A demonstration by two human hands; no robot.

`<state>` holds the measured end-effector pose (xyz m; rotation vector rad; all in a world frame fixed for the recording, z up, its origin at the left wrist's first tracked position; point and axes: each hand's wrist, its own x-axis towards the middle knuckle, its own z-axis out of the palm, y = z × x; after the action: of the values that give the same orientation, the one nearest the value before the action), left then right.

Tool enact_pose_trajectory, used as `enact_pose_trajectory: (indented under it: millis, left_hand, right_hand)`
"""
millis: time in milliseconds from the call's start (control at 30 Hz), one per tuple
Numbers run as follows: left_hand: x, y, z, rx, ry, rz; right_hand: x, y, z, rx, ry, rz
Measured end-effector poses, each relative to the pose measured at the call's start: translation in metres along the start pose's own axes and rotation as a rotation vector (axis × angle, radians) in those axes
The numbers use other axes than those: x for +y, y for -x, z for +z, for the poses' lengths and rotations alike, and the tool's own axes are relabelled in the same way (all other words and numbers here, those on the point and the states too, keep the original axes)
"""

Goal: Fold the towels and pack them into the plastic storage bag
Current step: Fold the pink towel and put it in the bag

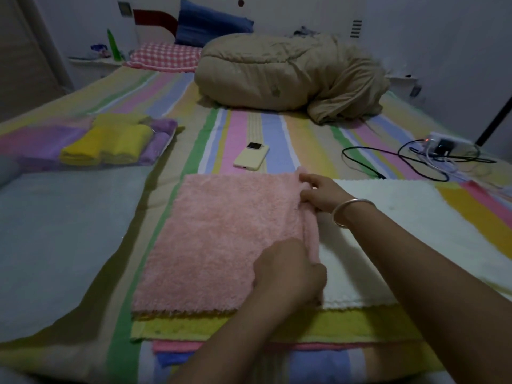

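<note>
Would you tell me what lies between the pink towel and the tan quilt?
A pale yellow phone on the striped sheet, in the head view.

Head view, facing forward-down, close over bed (pixel 249 128)

Both hands are on the pink towel (pixel 221 239), spread flat on a stack of towels on the striped bed (pixel 277 134). The right hand (pixel 321 194), with a silver bangle (pixel 350 212) on its wrist, pinches the far corner of the towel's right edge. The left hand (pixel 288 270) grips that same edge closer in, where it's bunched up. A white towel (pixel 388 231) lies just beside the pink one. At far left are folded yellow towels (pixel 108 145), and a phone (pixel 250 156) lies beyond the pink towel.
</note>
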<state>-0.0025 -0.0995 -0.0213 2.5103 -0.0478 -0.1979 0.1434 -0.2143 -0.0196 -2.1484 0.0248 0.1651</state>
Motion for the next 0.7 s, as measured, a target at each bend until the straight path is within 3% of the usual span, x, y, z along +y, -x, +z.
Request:
enact_pose_trajectory:
  millis: [100,200,467,700]
  left_hand:
    - [-0.021,0.012,-0.027,0.033,0.254,0.002]
    - [-0.051,0.025,-0.049,0.151,0.347,-0.005]
    - [-0.123,0.061,-0.079,0.464,0.170,-0.098]
    - [-0.155,0.064,-0.081,0.485,0.061,-0.179]
  right_hand:
    - [-0.023,0.000,0.004,0.022,-0.004,-0.055]
    - [-0.054,-0.004,0.023,0.011,0.086,-0.134]
    - [-0.114,-0.020,0.130,-0.101,0.433,-0.274]
    - [-0.122,-0.028,0.194,-0.130,0.607,-0.275]
